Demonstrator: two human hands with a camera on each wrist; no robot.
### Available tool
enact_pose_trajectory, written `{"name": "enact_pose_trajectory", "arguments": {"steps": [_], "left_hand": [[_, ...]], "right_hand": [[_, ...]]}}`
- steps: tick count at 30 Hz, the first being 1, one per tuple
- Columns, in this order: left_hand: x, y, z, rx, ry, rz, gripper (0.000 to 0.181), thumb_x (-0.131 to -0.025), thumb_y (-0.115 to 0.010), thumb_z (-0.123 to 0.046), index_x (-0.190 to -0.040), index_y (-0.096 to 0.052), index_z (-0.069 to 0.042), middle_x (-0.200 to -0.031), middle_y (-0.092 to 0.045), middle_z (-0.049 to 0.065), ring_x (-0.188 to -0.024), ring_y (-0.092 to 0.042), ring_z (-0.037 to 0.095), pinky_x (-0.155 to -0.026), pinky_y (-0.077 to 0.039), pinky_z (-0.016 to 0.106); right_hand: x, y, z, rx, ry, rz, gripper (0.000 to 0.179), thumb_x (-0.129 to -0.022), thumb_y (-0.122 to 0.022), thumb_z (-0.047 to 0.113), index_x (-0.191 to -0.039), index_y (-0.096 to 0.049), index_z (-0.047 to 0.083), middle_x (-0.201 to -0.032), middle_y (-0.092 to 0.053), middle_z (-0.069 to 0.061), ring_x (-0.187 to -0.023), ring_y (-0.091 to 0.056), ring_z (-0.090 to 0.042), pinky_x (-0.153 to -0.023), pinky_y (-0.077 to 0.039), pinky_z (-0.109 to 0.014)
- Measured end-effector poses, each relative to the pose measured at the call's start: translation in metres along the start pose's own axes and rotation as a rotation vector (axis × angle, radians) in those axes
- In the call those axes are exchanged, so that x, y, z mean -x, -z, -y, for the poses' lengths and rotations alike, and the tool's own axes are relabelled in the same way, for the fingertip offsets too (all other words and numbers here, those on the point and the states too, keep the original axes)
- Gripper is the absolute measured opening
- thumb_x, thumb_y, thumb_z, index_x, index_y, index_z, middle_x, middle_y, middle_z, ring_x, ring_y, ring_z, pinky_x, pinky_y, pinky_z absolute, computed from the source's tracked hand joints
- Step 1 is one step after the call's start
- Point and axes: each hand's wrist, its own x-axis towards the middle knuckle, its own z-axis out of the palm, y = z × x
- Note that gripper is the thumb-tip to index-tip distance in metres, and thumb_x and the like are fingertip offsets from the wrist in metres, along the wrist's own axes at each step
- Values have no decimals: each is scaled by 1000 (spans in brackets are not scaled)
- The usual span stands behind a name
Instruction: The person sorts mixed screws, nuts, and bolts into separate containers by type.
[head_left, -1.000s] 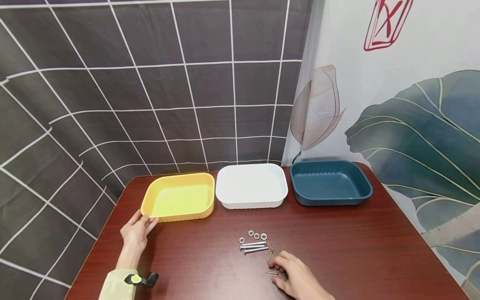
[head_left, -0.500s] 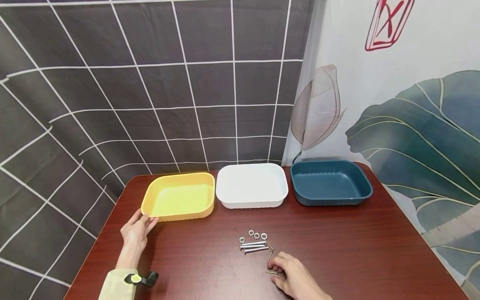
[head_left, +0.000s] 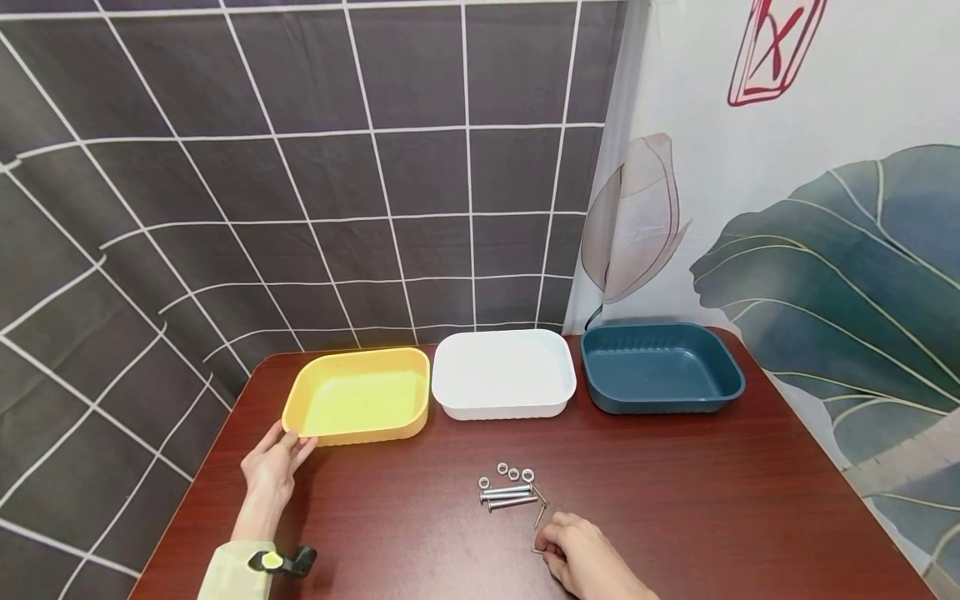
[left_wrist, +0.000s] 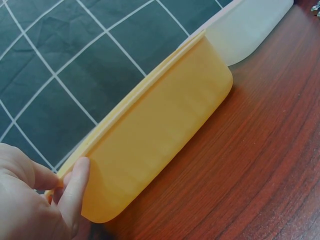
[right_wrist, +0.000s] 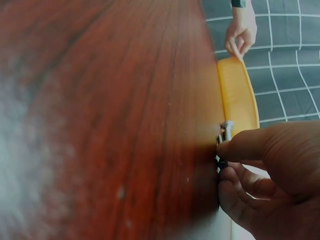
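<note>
My left hand pinches the near left corner of the yellow tray; in the left wrist view its fingers lie along the tray's outer wall. Low on the table, my right hand has thumb and fingertips closed on a small screw, only one end of which shows. Just beyond it lie two more small screws, some long silver bolts and several nuts. The right wrist view has a bolt behind the thumb; the fingers largely cover the screw there.
A white tray stands to the right of the yellow one, and a dark blue tray stands further right. All three line the back of the reddish-brown table. Behind them hang a grid-patterned cloth and a leaf-printed curtain.
My right hand's thumb and fingers have drawn together over the small screw, leaving less of it showing. My left hand stays at the yellow tray's corner.
</note>
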Motion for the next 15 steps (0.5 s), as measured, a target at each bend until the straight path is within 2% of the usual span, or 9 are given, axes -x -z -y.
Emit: {"name": "enact_pose_trajectory", "arguments": {"steps": [5, 10, 15], "left_hand": [[0, 0, 1, -6, -5, 13, 63, -99, -48, 6, -156, -21, 2, -75, -62, -2, -63, -67, 8, -74, -63, 25], [0, 0, 1, -5, -10, 15, 62, -99, -48, 6, -156, -22, 2, -75, -62, -1, -63, -67, 8, -75, -63, 25], [0, 0, 1, 6, -8, 10, 63, -99, -48, 7, -156, -22, 2, -75, -62, -1, -62, -66, 8, -74, -63, 25]], "right_hand": [[-1, 1, -1, -61, 33, -14, 27, -69, -74, -9, -77, -67, 16, -77, -55, 12, -69, -48, 4, -55, -41, -5], [-9, 5, -2, -117, 62, -117, 31, -65, -74, -12, -76, -65, 15, -75, -53, 14, -66, -49, 6, -53, -42, -2], [-25, 13, 0, -143, 57, -190, 30, -66, -74, -14, -77, -65, 13, -74, -52, 14, -64, -49, 4, -51, -43, -3]]}}
